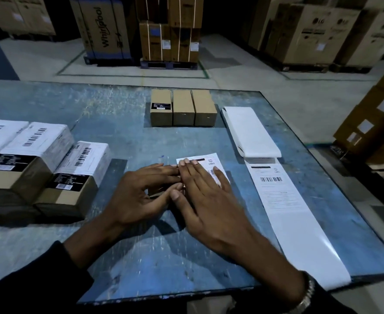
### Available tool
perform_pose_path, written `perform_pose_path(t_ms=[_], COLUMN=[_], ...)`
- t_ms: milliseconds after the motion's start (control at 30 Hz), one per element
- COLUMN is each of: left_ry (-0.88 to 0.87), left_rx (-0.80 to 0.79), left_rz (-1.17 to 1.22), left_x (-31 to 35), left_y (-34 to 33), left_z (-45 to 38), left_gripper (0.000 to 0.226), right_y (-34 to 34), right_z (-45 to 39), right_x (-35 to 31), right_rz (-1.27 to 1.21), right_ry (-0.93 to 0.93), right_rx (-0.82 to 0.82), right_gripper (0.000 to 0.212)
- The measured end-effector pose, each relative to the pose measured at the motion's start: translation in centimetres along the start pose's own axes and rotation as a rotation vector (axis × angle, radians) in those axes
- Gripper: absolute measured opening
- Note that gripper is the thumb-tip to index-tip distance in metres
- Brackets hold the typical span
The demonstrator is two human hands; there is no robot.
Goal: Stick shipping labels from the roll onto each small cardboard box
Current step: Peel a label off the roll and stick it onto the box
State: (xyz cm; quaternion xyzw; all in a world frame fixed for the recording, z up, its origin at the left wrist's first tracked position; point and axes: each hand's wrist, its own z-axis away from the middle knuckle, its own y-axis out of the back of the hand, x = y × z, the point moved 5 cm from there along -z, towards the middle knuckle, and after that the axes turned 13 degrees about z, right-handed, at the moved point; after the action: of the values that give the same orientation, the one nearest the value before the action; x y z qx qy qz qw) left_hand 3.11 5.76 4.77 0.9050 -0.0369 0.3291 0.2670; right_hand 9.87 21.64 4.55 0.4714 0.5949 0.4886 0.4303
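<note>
Head view: right hand (205, 189) lies flat, fingers straight, pressing a label (211, 166) onto a box mostly hidden beneath both hands. Left hand (141, 193) rests beside it, fingers loosely extended, thumb tip touching the right thumb, gripping nothing. Label strip (277, 189) runs along the blue table (118, 137) at right, from a folded stack (252, 132). Three unlabelled boxes (183, 108) stand behind; labelled boxes (39, 164) sit at left.
</note>
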Motion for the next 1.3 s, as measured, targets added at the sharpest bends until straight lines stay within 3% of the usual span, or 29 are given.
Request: perform_pose_path(t_ms=[200, 300, 400, 467, 600, 767, 867, 1033, 1300], left_ry=[0.042, 0.027, 0.02, 0.011, -0.038, -0.052, -0.122, -0.093, -0.05], left_rx=[0.013, 0.001, -0.002, 0.006, -0.001, -0.018, -0.01, -0.148, -0.132], left_rz=[-0.018, -0.028, -0.035, -0.036, -0.037, -0.035, -0.19, -0.239, -0.089], left_x=[0.3, 0.5, 0.6, 0.6, 0.9, 1.0, 1.4, 0.7, 0.5], left_y=[0.0, 0.1, 0.2, 0.2, 0.4, 0.4, 0.2, -1.5, -0.9], left_z=[0.0, -0.2, -0.2, -0.3, -0.2, 0.0, -0.1, 0.1, -0.2], left_gripper=[0.021, 0.022, 0.023, 0.024, 0.013, 0.015, 0.018, 0.032, 0.03], right_y=[0.2, 0.9, 2.3, 2.9, 0.4, -0.5, -0.8, -0.5, 0.2], right_z=[0.3, 0.7, 0.9, 0.4, -0.1, 0.7, 1.6, 1.6, -0.1], right_x=[4.3, 5.7, 6.1, 4.4, 0.4, 3.9, 5.0, 5.2, 2.1], right_rz=[-0.003, -0.21, -0.255, -0.202, -0.055, -0.125, -0.121, -0.131, 0.01], right_ry=[-0.158, -0.368, -0.491, -0.383, -0.087, -0.198, -0.24, -0.238, -0.031], right_rx=[-0.098, -0.199, -0.041, 0.075, -0.009, -0.024, -0.007, -0.01, 0.006], right_gripper=[0.086, 0.085, 0.08, 0.073, 0.067, 0.065, 0.062, 0.061, 0.066])
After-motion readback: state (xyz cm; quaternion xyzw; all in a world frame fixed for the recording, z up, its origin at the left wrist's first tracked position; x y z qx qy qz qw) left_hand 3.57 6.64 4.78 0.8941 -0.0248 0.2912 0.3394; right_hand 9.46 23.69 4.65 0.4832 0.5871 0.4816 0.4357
